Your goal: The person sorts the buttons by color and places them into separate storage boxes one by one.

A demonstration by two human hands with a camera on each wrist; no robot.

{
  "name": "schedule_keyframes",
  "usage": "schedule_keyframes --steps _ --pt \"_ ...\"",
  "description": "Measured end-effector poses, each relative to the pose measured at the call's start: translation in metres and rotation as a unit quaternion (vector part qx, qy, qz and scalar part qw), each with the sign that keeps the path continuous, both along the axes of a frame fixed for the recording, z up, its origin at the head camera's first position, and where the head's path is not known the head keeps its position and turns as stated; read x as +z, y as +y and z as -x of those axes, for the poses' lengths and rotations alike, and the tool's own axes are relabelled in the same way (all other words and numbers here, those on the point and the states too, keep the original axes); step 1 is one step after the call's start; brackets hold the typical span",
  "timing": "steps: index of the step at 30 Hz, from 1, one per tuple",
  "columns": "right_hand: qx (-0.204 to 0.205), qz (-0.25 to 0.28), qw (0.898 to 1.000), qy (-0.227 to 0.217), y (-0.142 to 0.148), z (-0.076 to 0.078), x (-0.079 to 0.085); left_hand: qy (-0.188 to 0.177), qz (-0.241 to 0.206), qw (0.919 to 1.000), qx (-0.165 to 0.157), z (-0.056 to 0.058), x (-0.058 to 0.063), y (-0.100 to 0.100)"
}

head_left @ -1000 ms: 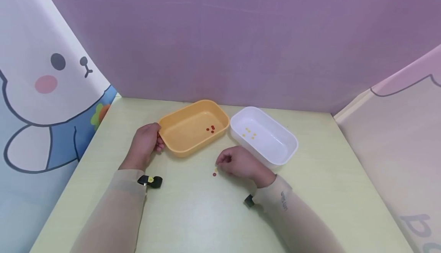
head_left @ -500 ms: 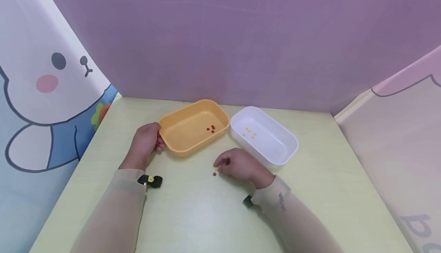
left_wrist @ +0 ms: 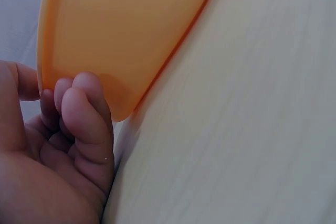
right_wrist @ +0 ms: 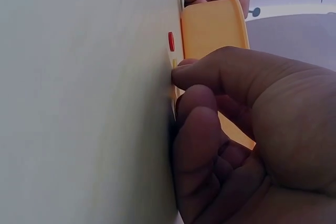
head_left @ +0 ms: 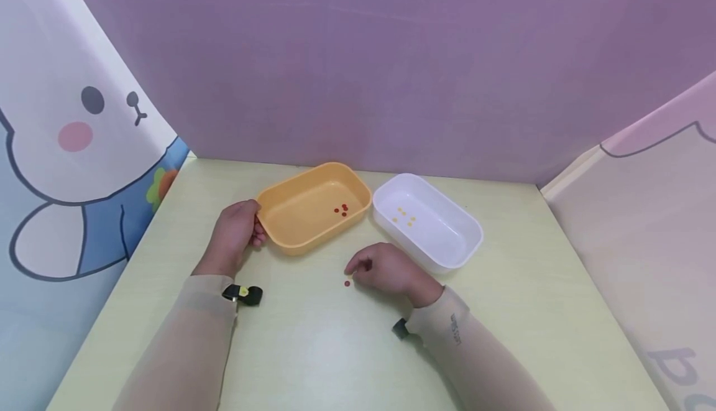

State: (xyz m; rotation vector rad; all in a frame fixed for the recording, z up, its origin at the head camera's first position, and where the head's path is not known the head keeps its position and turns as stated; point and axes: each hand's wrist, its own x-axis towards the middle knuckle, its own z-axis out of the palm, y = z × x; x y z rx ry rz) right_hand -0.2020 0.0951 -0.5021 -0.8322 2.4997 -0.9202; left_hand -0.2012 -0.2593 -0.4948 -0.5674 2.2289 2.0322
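Note:
My left hand grips the left end of an orange tray, its thumb at the rim and fingers curled against the outer wall. Below the gap between the trays, my right hand is low over the table. Its thumb and index fingertips are right at a tiny yellow disc, mostly covered in the head view; whether they pinch it I cannot tell. The other fingers are curled. Just beyond the fingertips lies a small red disc. Several red discs lie in the orange tray.
A white tray with several yellow discs stands behind the right hand, its left end close to the orange tray. Behind both trays rises a purple backdrop. A printed panel borders the pale table on the left.
My right hand has shifted slightly left and toward me, and its index finger has spread a little past the yellow disc. My left hand and both trays stay put.

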Motion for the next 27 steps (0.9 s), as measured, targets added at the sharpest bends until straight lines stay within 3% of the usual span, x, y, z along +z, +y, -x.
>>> schedule_keyframes --steps 27 --pt "0.014 -0.01 1.0 -0.008 0.0015 0.001 0.0028 0.003 0.003 1.0 -0.002 -0.0004 -0.0021 -0.002"
